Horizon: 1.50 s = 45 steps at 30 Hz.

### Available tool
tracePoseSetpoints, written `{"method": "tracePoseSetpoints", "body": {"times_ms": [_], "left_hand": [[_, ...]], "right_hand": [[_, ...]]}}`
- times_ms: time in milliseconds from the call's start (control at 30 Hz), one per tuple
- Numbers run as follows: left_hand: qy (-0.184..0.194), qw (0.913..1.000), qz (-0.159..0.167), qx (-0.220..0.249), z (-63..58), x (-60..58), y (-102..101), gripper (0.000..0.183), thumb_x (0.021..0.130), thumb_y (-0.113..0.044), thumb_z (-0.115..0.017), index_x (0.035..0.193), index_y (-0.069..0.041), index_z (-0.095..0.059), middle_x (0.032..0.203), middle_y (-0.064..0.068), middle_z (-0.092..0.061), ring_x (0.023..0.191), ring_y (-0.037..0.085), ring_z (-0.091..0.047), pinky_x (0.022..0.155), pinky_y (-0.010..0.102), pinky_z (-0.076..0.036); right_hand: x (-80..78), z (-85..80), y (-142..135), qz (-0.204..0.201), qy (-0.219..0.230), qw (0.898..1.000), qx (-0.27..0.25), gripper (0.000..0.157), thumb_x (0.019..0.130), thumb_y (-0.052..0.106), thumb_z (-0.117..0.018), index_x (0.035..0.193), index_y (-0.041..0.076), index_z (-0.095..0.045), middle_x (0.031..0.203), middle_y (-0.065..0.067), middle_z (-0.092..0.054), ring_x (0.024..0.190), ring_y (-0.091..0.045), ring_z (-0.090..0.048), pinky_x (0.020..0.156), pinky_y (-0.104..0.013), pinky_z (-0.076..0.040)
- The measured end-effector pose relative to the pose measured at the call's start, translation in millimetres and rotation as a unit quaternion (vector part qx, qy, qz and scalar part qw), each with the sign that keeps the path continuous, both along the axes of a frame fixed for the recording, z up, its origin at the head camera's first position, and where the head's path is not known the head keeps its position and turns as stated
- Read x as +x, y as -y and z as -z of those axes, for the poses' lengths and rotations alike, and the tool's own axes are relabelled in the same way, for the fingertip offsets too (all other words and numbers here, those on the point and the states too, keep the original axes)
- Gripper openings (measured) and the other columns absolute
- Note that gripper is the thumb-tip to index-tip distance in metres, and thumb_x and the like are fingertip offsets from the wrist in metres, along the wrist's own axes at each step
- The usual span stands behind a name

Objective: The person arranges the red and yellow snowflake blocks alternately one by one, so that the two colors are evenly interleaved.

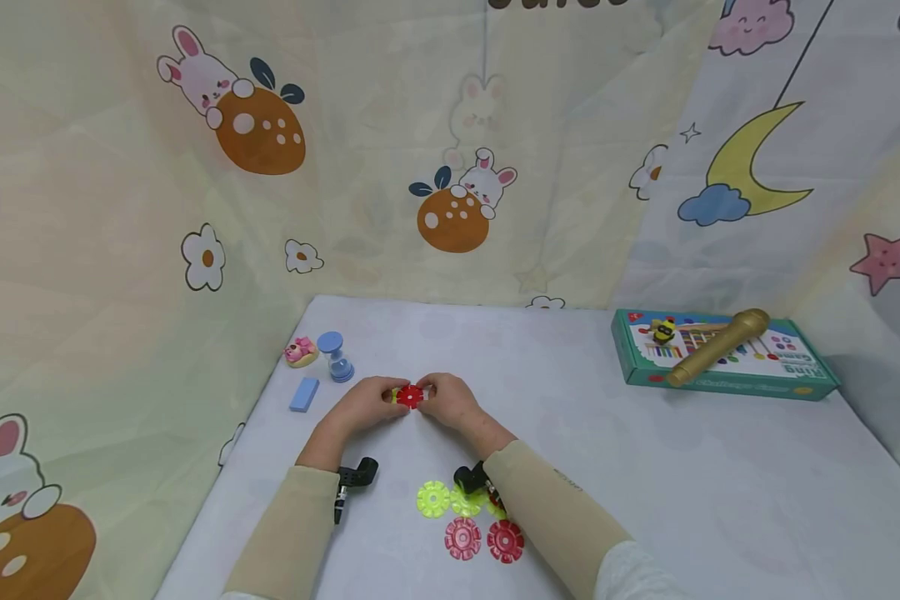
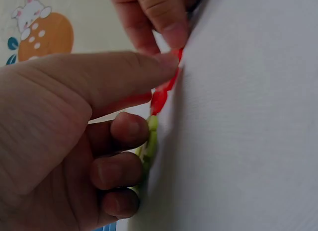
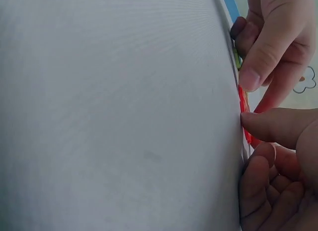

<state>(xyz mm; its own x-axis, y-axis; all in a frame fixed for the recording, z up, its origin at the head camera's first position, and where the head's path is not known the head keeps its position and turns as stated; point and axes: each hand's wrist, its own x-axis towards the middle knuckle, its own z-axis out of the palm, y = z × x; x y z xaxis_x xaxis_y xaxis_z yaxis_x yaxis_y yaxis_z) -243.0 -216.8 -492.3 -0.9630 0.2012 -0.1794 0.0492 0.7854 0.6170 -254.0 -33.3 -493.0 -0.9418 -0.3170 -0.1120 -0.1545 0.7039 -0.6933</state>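
Head view: red notched disc [image 1: 410, 396] pinched between left hand [image 1: 363, 406] and right hand [image 1: 452, 402].
Left thumb presses it, that hand's other fingers curled by an adjoining yellow-green disc [image 2: 152, 125]; right thumb and finger grip its right edge. Contact with white tabletop [image 1: 645, 483]: cannot tell.

This is looking like a children's play space: pale cloth walls [image 1: 367, 133] printed with rabbits [image 1: 206, 77] and flowers [image 1: 205, 273] are filling the upper frame, a yellow moon [image 1: 733, 171] is showing at upper right, and an illustrated green box [image 1: 787, 357] is lying at right on a white-covered table [image 1: 682, 483].
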Motion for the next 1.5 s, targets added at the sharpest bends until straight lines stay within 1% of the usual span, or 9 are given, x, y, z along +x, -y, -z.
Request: {"method": "tracePoseSetpoints", "body": {"times_ms": [100,367,533,700,933,1133,1267,1367,1500], "left_hand": [[-0.010,0.9998,-0.005,-0.016,3.0,-0.1,-4,0.047,0.081,-0.031,-0.074,0.126,-0.024,-0.062,0.112,-0.001,-0.061,0.089,0.018,-0.051,0.080,0.035,-0.045],[-0.004,0.9994,-0.009,-0.033,4.7,-0.7,-6,0.047,0.081,-0.034,-0.074,0.127,-0.028,-0.061,0.116,0.000,-0.060,0.094,0.019,-0.051,0.084,0.040,-0.046],[-0.004,0.9990,-0.010,-0.043,2.4,-1.3,-3,0.047,0.082,-0.035,-0.073,0.127,-0.030,-0.061,0.094,0.002,-0.058,0.084,0.018,-0.049,0.073,0.037,-0.043],[-0.003,0.9993,-0.010,-0.036,-0.8,-2.1,-2,0.047,0.082,-0.034,-0.073,0.127,-0.029,-0.061,0.077,0.004,-0.050,0.074,0.018,-0.047,0.064,0.035,-0.037],[0.004,0.9995,-0.003,-0.031,0.6,-0.6,-2,0.048,0.082,-0.035,-0.073,0.128,-0.029,-0.060,0.076,0.004,-0.050,0.074,0.018,-0.047,0.064,0.035,-0.037],[0.008,0.9996,-0.008,-0.025,1.7,-0.6,-3,0.048,0.081,-0.034,-0.073,0.128,-0.030,-0.060,0.077,0.005,-0.050,0.075,0.018,-0.047,0.063,0.035,-0.037],[0.011,0.9996,-0.012,-0.024,1.6,0.2,-3,0.048,0.081,-0.034,-0.073,0.127,-0.031,-0.061,0.077,0.005,-0.051,0.075,0.019,-0.048,0.064,0.035,-0.038],[0.012,0.9996,-0.013,-0.024,2.1,1.1,-3,0.047,0.081,-0.034,-0.074,0.126,-0.031,-0.061,0.077,0.004,-0.051,0.074,0.018,-0.048,0.063,0.034,-0.038],[0.007,0.9997,-0.012,-0.020,1.4,1.9,-2,0.046,0.081,-0.033,-0.074,0.126,-0.031,-0.061,0.075,0.004,-0.050,0.071,0.018,-0.047,0.061,0.033,-0.037]], "right_hand": [[0.4,-1.5,-3,-0.008,0.007,1.000,-0.011,0.029,0.084,0.016,-0.068,0.113,0.010,-0.065,0.072,-0.002,-0.054,0.064,-0.015,-0.047,0.056,-0.027,-0.039],[19.3,-23.3,-26,-0.027,0.053,0.998,-0.030,0.037,0.085,0.021,-0.070,0.121,0.013,-0.061,0.079,-0.003,-0.053,0.068,-0.017,-0.050,0.057,-0.027,-0.042],[47.3,-31.8,-44,-0.060,0.057,0.995,-0.051,0.033,0.084,0.021,-0.072,0.115,0.015,-0.064,0.079,-0.001,-0.054,0.068,-0.017,-0.050,0.056,-0.027,-0.043],[84.0,-28.2,-52,-0.096,0.059,0.992,-0.063,0.032,0.080,0.022,-0.076,0.110,0.017,-0.067,0.077,0.002,-0.054,0.066,-0.014,-0.050,0.053,-0.024,-0.043],[119.3,-18.3,-45,-0.139,0.036,0.989,0.033,0.045,0.070,0.034,-0.083,0.109,0.020,-0.067,0.081,0.008,-0.051,0.075,-0.007,-0.047,0.062,-0.023,-0.043],[124.2,-17.1,-36,-0.135,0.020,0.984,0.118,0.049,0.064,0.035,-0.086,0.104,0.018,-0.064,0.088,0.009,-0.050,0.076,-0.005,-0.048,0.067,-0.022,-0.046],[121.7,-19.5,-34,-0.136,0.016,0.981,0.139,0.048,0.062,0.037,-0.088,0.097,0.019,-0.061,0.085,0.009,-0.048,0.073,-0.006,-0.047,0.063,-0.021,-0.045],[120.7,-20.4,-37,-0.130,0.024,0.984,0.118,0.043,0.062,0.036,-0.088,0.089,0.021,-0.057,0.078,0.009,-0.049,0.070,-0.008,-0.047,0.060,-0.022,-0.044],[119.7,-20.0,-41,-0.123,0.049,0.990,0.044,0.033,0.068,0.030,-0.085,0.082,0.021,-0.056,0.068,0.007,-0.052,0.060,-0.009,-0.049,0.053,-0.024,-0.043]]}}
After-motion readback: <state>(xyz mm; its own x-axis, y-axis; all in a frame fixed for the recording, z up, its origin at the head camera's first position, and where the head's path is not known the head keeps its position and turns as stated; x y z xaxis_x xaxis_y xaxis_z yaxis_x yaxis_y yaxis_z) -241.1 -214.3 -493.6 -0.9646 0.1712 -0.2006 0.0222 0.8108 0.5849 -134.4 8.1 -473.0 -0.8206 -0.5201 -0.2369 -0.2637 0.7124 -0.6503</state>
